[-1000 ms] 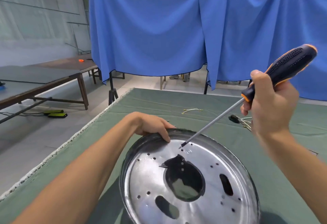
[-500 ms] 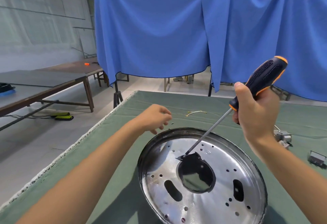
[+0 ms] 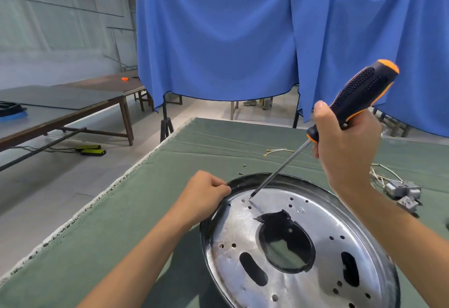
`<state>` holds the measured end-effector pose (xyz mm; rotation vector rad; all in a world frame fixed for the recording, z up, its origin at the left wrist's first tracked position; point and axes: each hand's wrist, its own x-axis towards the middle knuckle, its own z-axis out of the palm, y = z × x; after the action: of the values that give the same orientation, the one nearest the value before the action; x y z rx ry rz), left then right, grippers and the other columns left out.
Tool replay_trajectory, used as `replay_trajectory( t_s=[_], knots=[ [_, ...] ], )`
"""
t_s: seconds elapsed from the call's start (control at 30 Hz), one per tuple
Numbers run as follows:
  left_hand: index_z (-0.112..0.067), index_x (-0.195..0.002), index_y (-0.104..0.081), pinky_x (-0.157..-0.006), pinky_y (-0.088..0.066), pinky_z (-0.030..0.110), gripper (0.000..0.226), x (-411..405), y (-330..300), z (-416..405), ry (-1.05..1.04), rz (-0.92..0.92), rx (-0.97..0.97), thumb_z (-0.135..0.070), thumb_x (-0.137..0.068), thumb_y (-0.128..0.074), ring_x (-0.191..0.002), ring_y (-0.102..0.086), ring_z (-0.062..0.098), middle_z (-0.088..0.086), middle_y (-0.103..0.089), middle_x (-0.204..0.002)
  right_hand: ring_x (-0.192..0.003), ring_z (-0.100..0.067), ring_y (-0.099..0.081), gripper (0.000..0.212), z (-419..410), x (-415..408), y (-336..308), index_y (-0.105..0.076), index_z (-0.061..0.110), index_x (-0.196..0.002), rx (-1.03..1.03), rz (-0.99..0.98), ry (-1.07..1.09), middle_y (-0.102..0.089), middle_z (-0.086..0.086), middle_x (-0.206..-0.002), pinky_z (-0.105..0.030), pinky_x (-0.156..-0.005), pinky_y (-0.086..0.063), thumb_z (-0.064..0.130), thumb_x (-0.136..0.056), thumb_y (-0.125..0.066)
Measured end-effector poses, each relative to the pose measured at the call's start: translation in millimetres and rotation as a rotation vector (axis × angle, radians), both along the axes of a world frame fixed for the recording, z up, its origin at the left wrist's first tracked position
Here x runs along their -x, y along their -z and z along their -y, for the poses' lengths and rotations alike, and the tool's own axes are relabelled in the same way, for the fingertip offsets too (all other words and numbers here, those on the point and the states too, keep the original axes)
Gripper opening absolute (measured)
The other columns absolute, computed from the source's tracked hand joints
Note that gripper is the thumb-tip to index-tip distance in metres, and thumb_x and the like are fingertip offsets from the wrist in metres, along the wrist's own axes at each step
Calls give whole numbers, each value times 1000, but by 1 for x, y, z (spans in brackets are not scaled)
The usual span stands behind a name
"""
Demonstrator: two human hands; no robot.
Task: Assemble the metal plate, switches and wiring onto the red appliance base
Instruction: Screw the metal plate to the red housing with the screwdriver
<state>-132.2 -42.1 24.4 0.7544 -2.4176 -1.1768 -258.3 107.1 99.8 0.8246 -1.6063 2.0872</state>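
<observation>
One round metal plate (image 3: pixel 315 242) lies on the green cloth (image 3: pixel 121 222) of the table, near its front edge, and everything else sits around it. The plate has one large central opening, two oblong slots and many small holes.

The left hand (image 3: pixel 202 196) rests at the plate's far-left rim, fingers curled, fingertips drawn together at the rim edge; whether they pinch anything there cannot be told.

The right hand (image 3: pixel 345 147) is above the plate's far-right side, wrapped round the black and orange handle of one screwdriver (image 3: pixel 340 111). The shaft slants down to the left, and its tip meets the plate beside a small hole near the far-left rim, close to the left hand.

Beyond the plate's far rim lie a few tiny dark screws (image 3: pixel 243 166), too small to count surely, and farther back one thin pale wire (image 3: pixel 278 151) with ring ends. To the right of the plate sits a cluster of grey switches (image 3: pixel 403 192), about three, with pale wires attached.
</observation>
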Motion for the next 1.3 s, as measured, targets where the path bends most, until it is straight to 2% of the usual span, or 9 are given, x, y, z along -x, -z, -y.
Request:
replay_trajectory(
  t_s=[0.2,0.4,0.57,0.67,0.73,0.83,0.97,1.03,1.3],
  knots=[
    [-10,-55,-39,-54,-20,29,32,8,5,-4,-65,-37,14,-8,-82,-56,-57,-23,17,8,-26,-57,-42,-9,-55,22,9,4,-3,-43,20,-63,-28,-49,18,-53,-6,-55,-21,-43,-39,27,-78,-57],
    [-11,-55,-31,-54,-15,30,39,7,7,-4,-67,-72,-68,-10,-83,-58,-51,-15,13,-3,-17,-49,-39,-9,-53,25,16,5,-2,-41,19,-62,-22,-68,9,-51,-7,-54,-19,-40,-37,23,-80,-58],
    [0,-57,-36,-59,-19,29,38,8,11,-10,-69,-117,-137,-12,-85,-59,-59,-21,17,6,-23,-57,-39,-11,-51,25,18,3,-3,-42,20,-61,16,-65,-50,-50,1,-49,-20,-39,-37,18,-82,-57],
    [8,-60,-45,-61,-22,28,36,8,14,-8,-63,-126,-190,-14,-85,-60,-62,-26,18,9,-29,-61,-40,-11,-51,25,20,1,-3,-40,14,-63,22,-75,-66,-47,-13,-53,-19,-39,-37,15,-83,-56],
    [1,-63,-54,-62,-25,27,29,7,15,-6,-51,-128,-245,-15,-86,-62,-63,-31,18,9,-36,-65,-41,-13,-51,26,21,0,-3,-39,12,-64,20,-76,-71,-45,-16,-54,-18,-39,-37,14,-83,-57],
    [-8,-75,-64,-64,-32,27,14,6,16,-4,-49,-135,-317,-18,-85,-63,-65,-41,17,9,-46,-71,-43,-14,-53,27,21,-2,-3,-40,16,-63,17,-67,-85,-44,1,-50,-17,-39,-37,14,-83,-57],
    [14,-78,-64,-63,-38,26,32,7,19,-2,-89,-161,-351,-17,-85,-65,-63,-47,16,9,-52,-68,-39,-11,-50,27,21,-3,-3,-39,11,-62,18,-65,-71,-45,-12,-52,-18,-38,-36,16,-82,-57],
    [14,-79,-65,-62,-38,25,31,7,19,-3,-96,-171,-353,-17,-85,-65,-62,-48,16,9,-53,-68,-38,-10,-49,29,21,-4,-2,-37,7,-63,14,-66,-57,-44,-22,-55,-18,-38,-36,16,-81,-57],
    [12,-72,-65,-62,-38,27,30,8,18,-3,-108,-192,-402,-15,-84,-66,-61,-47,18,11,-52,-66,-38,-8,-51,24,20,-5,-3,-42,10,-64,1,-47,-56,-48,-16,-56,-17,-38,-37,18,-80,-58]
  ],
)
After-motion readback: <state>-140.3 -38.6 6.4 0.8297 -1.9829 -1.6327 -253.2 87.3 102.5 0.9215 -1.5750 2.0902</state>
